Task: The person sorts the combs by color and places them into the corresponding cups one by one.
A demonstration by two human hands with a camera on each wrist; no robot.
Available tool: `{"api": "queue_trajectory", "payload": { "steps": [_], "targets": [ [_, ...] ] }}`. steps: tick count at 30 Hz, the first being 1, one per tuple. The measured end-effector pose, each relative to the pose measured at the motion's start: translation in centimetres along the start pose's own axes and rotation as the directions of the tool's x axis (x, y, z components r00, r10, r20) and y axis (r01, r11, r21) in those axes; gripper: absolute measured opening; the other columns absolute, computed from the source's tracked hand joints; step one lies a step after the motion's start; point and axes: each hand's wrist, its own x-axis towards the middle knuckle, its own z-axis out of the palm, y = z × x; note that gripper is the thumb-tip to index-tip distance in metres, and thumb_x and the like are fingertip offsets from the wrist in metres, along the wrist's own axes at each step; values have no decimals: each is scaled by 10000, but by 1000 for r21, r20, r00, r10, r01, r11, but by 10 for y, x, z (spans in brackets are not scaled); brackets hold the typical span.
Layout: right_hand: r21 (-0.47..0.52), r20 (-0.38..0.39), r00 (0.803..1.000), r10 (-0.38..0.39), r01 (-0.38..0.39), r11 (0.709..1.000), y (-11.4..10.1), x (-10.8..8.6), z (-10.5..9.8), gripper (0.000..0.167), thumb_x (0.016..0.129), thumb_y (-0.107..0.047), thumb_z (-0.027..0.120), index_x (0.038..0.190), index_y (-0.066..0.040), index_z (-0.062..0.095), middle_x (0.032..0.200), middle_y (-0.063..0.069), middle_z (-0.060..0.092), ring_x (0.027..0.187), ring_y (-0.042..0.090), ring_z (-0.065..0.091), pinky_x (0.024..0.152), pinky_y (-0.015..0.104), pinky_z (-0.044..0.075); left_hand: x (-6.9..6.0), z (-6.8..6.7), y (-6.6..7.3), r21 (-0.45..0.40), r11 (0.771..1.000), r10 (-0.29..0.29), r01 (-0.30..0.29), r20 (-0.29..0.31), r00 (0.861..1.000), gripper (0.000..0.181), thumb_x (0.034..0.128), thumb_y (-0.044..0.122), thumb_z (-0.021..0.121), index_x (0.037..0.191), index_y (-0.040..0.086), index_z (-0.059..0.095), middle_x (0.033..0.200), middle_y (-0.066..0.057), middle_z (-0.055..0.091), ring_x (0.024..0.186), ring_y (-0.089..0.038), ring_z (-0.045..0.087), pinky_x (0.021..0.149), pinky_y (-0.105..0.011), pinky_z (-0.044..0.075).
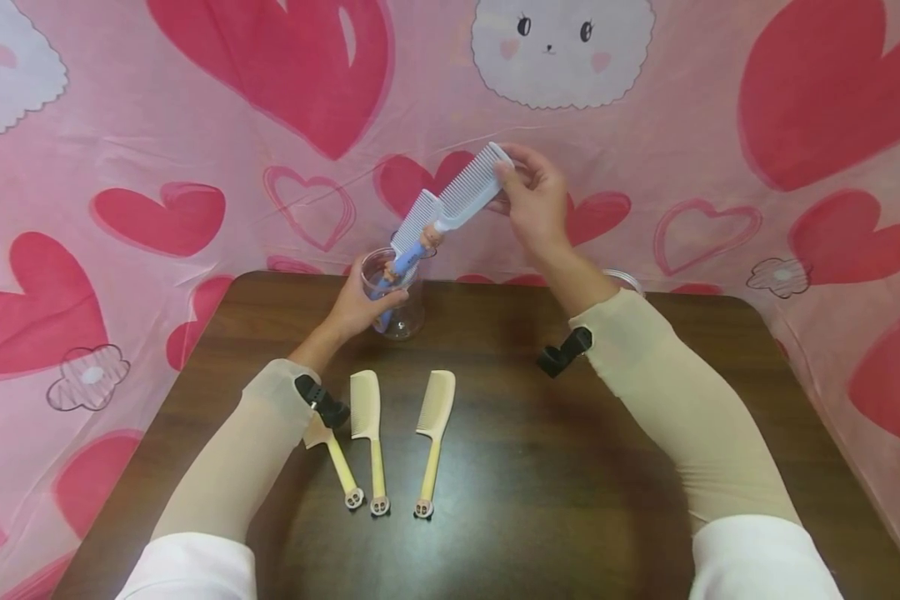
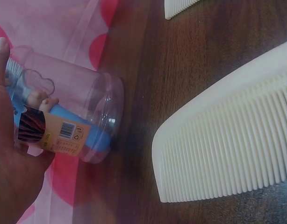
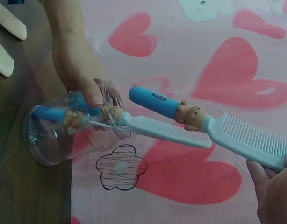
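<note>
Your left hand (image 1: 356, 308) grips the clear jar (image 1: 410, 323), thumb and fingers round its upper part; the jar leans, with its mouth towards your right. Your right hand (image 1: 536, 196) pinches a blue comb (image 3: 199, 119) at the far end of its toothed head, so the handle points at the jar. In the right wrist view that handle's end is just outside the rim, apart from it.

In the jar stands a second blue comb (image 3: 153, 129), handle down, head sticking out of the mouth. There may be another beside it; the clear wall makes the count hard to tell.

Nearer you, three yellow combs (image 1: 436, 435) lie apart on the surface (image 1: 540, 517), the leftmost partly hidden by your left wrist camera (image 1: 322, 402).

The work looks partway along: at least one blue comb is in the jar, while the one you hold is outside. Whether the yellow combs are left to handle, you cannot tell from here.
</note>
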Motion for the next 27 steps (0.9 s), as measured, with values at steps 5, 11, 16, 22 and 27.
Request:
{"api": "queue_trajectory", "payload": {
  "steps": [5, 11, 16, 22, 27],
  "targets": [
    [-70, 34, 999, -31, 34, 997, 7, 1, 11, 296, 988, -61, 648, 1281, -18, 670, 1151, 180, 669, 973, 291, 708, 783, 346, 621, 0, 0, 0, 13, 1000, -11, 11, 0, 1000, 772, 861, -36, 759, 1486, -95, 310, 1528, -262, 410, 1440, -360, 364, 1218, -471, 274],
    [-137, 66, 997, -52, 60, 989, 16, 1, 18, 300, 990, -74, 652, 1285, -25, 674, 1194, 182, 664, 1045, 325, 688, 838, 400, 613, -1, 1, 3, 28, 999, -21, 21, 2, 1000, 779, 866, -24, 760, 1495, -86, 305, 1527, -267, 406, 1438, -368, 365, 1218, -464, 278],
    [-196, 104, 993, -61, 81, 977, 25, 0, 23, 310, 992, -65, 646, 1296, -2, 663, 1179, 187, 674, 1000, 299, 698, 823, 384, 617, -2, 1, 6, 42, 999, -33, 33, 1, 999, 782, 875, -2, 762, 1506, -66, 303, 1529, -255, 403, 1443, -361, 357, 1224, -463, 264],
    [-228, 158, 987, -12, 49, 972, 38, -4, 32, 289, 996, -61, 646, 1274, 13, 674, 1163, 199, 697, 941, 234, 700, 809, 353, 619, -2, 1, 4, 25, 1000, -12, 12, 5, 1000, 771, 869, -29, 754, 1496, -84, 307, 1526, -262, 405, 1439, -365, 358, 1220, -461, 272],
    [-267, 192, 981, 28, 25, 963, 43, -7, 37, 300, 987, -91, 671, 1269, 9, 684, 1175, 188, 703, 973, 221, 696, 830, 318, 611, -1, 1, 3, 18, 1000, -16, 16, 8, 1000, 776, 865, -50, 747, 1497, -84, 298, 1522, -270, 398, 1428, -374, 366, 1210, -469, 291]
  ]
}}
